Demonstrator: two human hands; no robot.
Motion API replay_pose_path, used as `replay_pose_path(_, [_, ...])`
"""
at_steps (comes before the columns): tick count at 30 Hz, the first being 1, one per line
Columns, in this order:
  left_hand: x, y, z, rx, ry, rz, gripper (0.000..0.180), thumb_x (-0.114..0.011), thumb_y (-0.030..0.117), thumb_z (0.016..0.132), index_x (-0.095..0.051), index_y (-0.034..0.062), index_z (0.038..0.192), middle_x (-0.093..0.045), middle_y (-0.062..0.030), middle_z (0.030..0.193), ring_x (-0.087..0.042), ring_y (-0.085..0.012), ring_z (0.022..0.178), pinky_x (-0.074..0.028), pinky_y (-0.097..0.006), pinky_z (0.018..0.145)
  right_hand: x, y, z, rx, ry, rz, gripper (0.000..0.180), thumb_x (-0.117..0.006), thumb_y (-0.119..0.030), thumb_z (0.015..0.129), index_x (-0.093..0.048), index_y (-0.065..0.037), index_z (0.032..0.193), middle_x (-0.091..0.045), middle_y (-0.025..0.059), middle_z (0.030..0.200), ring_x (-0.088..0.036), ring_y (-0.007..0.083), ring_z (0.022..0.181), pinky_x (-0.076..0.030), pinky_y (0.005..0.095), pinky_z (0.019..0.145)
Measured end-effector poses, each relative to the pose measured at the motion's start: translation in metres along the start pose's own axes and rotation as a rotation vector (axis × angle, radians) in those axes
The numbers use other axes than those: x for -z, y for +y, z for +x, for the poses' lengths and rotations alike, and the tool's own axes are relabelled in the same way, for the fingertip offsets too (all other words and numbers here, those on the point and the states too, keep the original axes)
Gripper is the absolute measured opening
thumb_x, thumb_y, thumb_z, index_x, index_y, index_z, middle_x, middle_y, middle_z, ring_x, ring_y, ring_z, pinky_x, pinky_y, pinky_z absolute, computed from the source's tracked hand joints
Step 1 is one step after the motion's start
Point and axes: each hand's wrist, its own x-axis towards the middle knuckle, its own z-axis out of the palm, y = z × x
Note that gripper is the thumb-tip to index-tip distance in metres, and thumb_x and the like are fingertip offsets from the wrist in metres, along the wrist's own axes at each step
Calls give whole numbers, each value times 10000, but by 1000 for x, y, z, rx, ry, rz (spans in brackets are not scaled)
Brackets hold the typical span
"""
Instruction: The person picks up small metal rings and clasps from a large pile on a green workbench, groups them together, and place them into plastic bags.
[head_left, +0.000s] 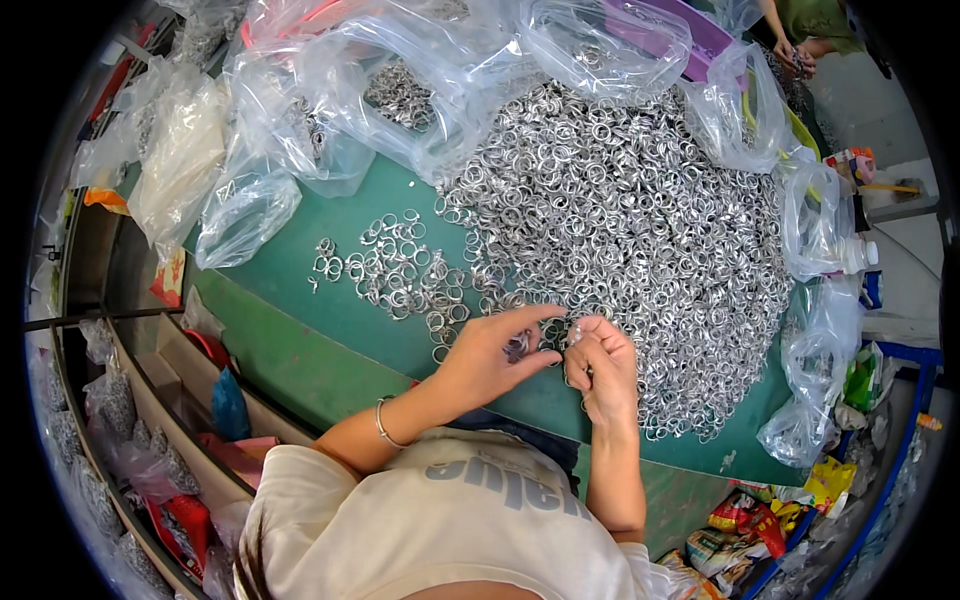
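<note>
- Sorting looked to be the step in hand: the left hand [490, 355] pinched a small cluster of metal rings [518, 345] between thumb and fingers, just beside the right hand [600, 365], at the 6 o'clock edge of the big heap [620, 230].
- Right hand was curled shut, fingers tucked in at the heap's near edge; what it gripped, if anything, I could not tell.
- Next move, by my judgement, called for a fine pinch to part one ring from the cluster without spilling the rest.
- Smaller scatter of rings [395, 270] lay on the green worktop [330, 340] at 9 o'clock from the heap, apart from it.
- Clear bags [300, 110] crowded the 11 o'clock side; one bag [400, 95] held rings, others looked slack.
- More bags [815, 225] stood at 3 o'clock, contents unclear.
</note>
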Motion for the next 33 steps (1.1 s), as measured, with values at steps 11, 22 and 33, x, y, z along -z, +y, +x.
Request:
replay_pose_path(11, [9, -17, -18, 442, -109, -1037, 190, -486, 132, 894, -584, -10, 974, -481, -18, 683, -372, -59, 522, -255, -184, 420, -1, -1, -5, 61, 50, -444, 150, -480, -107, 911, -563, 18, 904, -448, -25, 549, -332, 21, 410, -224, 184, 376])
replay_pose_path(22, [7, -27, -25, 323, -89, -318, 197, -578, 168, 844, -653, -4, 906, -539, 22, 633, -448, -26, 584, -347, -179, 486, -24, 14, -13, 278, -145, -700, 116, -647, -19, 759, -641, -8, 875, -508, -14, 633, -426, 37, 590, -349, 192, 536])
replay_pose_path(33, [-9, -21, -25, 282, -56, -458, 128, -542, 40, 849, -617, -49, 905, -463, 25, 578, -356, -14, 463, -222, -164, 404, 157, -79, -101, 944, 1362, -978, 165, -623, -118, 810, -648, 42, 841, -616, 31, 692, -500, 92, 593, -413, 250, 536])
